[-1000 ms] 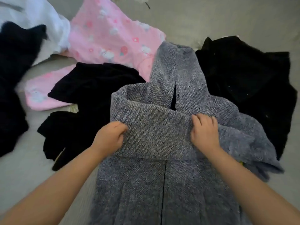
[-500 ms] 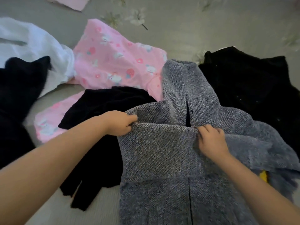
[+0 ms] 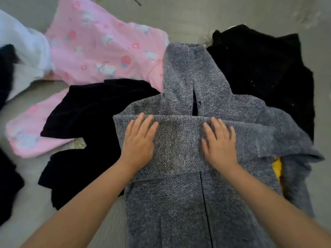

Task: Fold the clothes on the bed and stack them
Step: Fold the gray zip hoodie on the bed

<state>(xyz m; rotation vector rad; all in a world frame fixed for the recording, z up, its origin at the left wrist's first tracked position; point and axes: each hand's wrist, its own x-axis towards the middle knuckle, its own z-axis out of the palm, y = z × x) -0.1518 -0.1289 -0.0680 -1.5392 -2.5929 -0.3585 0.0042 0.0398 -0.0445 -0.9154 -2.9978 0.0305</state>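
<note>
Two hands lie flat, palms down, on a grey knit sweater (image 3: 180, 203) spread on the bed (image 3: 197, 18). They are apart from each other, with a bare strip of knit between them. The left hand (image 3: 138, 142) presses the left part of a folded band of the sweater, its fingers straight and pointing away toward the fold's far edge. The right hand (image 3: 219, 144) presses the right part of the same band, fingers straight and slightly spread. Both forearms reach in from the near corners of the view.

The sweater lies in the middle of the bed, its hood (image 3: 189, 72) pointing far and its body running to the near edge. A bit of yellow cloth (image 3: 277, 169) peeks from under its right sleeve.

Just left of the sweater is a black garment (image 3: 86, 113), partly over pink printed pajamas (image 3: 100, 51). Far right, touching the hood, lies another black garment (image 3: 265, 74). At the far left are a white garment (image 3: 23, 42) and more dark cloth (image 3: 7, 72).
</note>
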